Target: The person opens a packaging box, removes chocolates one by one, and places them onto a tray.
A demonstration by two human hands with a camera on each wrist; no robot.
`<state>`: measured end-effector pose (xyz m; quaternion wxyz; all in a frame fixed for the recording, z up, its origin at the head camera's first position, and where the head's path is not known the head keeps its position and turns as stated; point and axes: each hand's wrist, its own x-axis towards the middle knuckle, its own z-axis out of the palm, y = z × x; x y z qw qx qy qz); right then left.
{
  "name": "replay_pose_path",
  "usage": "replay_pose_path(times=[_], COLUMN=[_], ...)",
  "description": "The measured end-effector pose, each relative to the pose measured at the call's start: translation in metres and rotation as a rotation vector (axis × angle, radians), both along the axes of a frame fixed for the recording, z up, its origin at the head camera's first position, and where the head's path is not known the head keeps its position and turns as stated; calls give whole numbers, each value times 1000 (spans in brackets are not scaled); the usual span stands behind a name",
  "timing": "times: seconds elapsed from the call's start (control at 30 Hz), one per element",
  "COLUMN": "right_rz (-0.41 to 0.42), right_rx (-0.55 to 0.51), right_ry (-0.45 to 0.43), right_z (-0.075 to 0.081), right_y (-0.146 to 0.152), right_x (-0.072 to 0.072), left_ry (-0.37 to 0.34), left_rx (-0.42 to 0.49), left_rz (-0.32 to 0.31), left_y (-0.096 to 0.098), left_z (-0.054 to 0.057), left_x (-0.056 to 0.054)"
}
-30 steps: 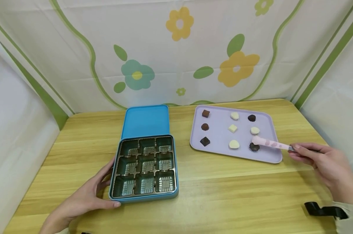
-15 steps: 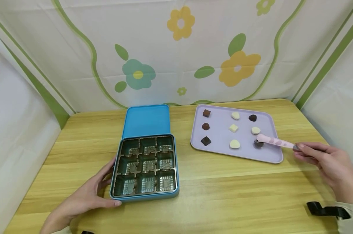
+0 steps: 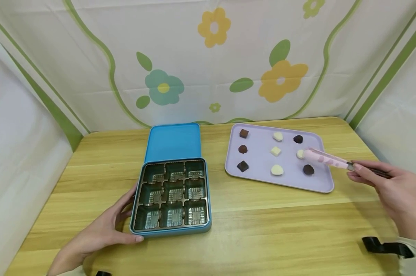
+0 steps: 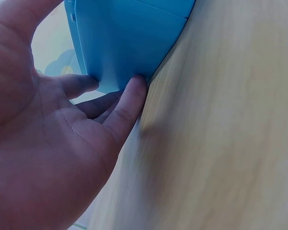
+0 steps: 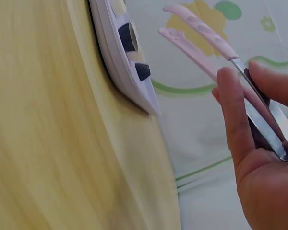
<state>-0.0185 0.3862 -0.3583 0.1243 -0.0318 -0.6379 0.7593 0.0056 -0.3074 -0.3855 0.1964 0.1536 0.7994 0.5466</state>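
Observation:
My right hand [image 3: 399, 191] holds pink-tipped metal tongs [image 5: 264, 103] between thumb and fingers; the tongs' arms stand apart with nothing between them in the right wrist view. Their tips hover over the lilac tray's right side, by a round white chocolate [image 3: 300, 154], partly covering it. A dark chocolate [image 3: 308, 170] lies just in front. My left hand [image 3: 102, 232] rests at the near left corner of a blue tin [image 3: 175, 232], thumb along its front wall. In the left wrist view, fairly straight fingers [image 4: 127, 110] touch the tin's side. The tin's nine-cell dark insert [image 3: 173, 193] holds nothing.
The lilac tray [image 3: 259, 178] bears several brown, dark and white chocolates in three columns. A blue lid [image 3: 173, 142] lies behind the tin. Flowered cloth [image 3: 211, 69] walls the back of the wooden table [image 3: 263, 234], with white cloth at both sides.
The tongs have left the front right dark chocolate and moved up and back toward the round white one. That dark chocolate has shifted slightly right. My left hand and the tin stay put.

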Motion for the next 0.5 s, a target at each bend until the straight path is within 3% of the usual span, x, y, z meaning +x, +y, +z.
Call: replay_pose_path(times=[0.1,0.17,0.5], right_rz=[57,70,134], right_rx=[22,55,281], right_ry=[83,94,27], right_z=[3,6,19], right_y=[-13,-21,-62], right_x=[-3,-5,-8], left_ry=[1,1,4], left_rx=[-1,-2,-31], left_rz=[-3,-8,-5], left_y=[-1,-1,-2], left_z=[0,0,-1], left_x=[0,0,-1])
